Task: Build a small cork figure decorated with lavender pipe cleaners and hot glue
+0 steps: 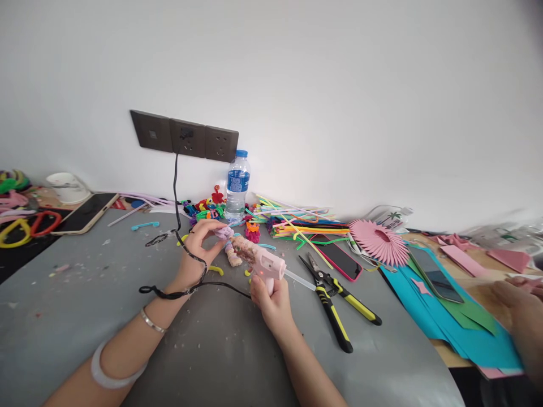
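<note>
My right hand (pixel 274 305) is wrapped round the handle of a pink hot glue gun (pixel 268 264), its nozzle end crusted brown and a clear glue stick (pixel 300 279) jutting from the back. The nozzle points toward my left hand (pixel 198 251), which pinches a small fuzzy lilac pipe-cleaner piece (pixel 224 232) between thumb and fingers. A beige fuzzy piece (pixel 233 255) sits just below, beside the nozzle; whether it joins the lilac one I cannot tell. The gun's black cord (pixel 176 186) runs from the wall socket across my left wrist.
Pliers (pixel 335 297) lie right of my right hand. Behind are a water bottle (pixel 237 186), a pipe-cleaner pile (pixel 305 217) and a phone (pixel 339 257). Scissors (pixel 44 223) and another phone (pixel 87 213) lie left. At right, another person's hand (pixel 520 311) is over coloured paper (pixel 449 316).
</note>
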The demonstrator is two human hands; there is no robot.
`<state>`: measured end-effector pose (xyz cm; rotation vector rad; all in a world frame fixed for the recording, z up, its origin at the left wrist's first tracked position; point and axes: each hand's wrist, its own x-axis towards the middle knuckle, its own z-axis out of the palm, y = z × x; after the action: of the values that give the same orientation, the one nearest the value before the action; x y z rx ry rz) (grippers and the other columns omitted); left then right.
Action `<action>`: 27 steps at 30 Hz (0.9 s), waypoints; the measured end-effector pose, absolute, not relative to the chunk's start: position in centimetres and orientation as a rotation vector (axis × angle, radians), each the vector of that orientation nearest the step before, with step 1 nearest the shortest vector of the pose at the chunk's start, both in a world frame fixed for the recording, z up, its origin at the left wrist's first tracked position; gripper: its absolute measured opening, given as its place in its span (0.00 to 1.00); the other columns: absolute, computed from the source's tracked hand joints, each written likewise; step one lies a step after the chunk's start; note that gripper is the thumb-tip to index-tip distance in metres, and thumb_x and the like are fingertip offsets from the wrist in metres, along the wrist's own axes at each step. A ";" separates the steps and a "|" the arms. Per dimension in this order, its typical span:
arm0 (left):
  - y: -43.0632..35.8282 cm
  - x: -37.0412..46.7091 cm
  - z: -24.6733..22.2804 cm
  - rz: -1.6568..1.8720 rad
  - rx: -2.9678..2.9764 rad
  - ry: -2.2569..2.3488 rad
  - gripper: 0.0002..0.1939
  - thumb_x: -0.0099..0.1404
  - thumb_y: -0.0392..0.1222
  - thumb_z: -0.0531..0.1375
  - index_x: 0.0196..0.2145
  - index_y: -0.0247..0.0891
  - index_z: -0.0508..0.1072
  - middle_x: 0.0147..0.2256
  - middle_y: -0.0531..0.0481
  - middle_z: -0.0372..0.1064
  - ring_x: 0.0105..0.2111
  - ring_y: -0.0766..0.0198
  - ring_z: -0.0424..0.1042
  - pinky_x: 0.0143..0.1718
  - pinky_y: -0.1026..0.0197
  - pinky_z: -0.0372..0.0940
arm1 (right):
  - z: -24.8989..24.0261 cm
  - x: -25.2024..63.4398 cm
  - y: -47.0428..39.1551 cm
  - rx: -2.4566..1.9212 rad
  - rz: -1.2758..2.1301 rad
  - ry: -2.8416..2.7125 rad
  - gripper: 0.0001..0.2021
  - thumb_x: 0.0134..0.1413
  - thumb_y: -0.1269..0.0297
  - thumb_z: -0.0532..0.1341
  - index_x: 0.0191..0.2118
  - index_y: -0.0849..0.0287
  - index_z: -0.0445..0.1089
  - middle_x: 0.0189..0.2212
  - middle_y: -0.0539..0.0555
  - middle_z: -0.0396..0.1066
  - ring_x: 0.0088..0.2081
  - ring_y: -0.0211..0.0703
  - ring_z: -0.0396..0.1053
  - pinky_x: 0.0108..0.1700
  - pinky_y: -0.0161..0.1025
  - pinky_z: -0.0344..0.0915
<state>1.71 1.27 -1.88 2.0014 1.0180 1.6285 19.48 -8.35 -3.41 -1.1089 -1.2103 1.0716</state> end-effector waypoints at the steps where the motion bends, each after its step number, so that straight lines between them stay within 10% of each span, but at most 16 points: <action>1: 1.3 1.7 -1.9 1.630 2.002 1.016 0.09 0.64 0.37 0.62 0.43 0.40 0.74 0.43 0.46 0.71 0.45 0.58 0.74 0.46 0.55 0.74 | -3.3 19.5 -8.4 -1.117 1.055 -1.220 0.23 0.55 0.44 0.61 0.42 0.62 0.73 0.17 0.48 0.61 0.20 0.38 0.57 0.19 0.33 0.54; 27: 1.2 1.6 -1.9 1.600 2.064 1.034 0.10 0.64 0.35 0.62 0.43 0.41 0.75 0.43 0.46 0.71 0.44 0.58 0.74 0.45 0.55 0.73 | -4.1 19.6 -8.3 -1.177 1.024 -1.225 0.22 0.57 0.44 0.59 0.37 0.62 0.73 0.15 0.45 0.54 0.17 0.34 0.49 0.18 0.33 0.50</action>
<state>1.60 1.22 -1.91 2.0635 1.0336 1.6001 19.64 -8.34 -4.09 -1.1775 -1.2247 1.0244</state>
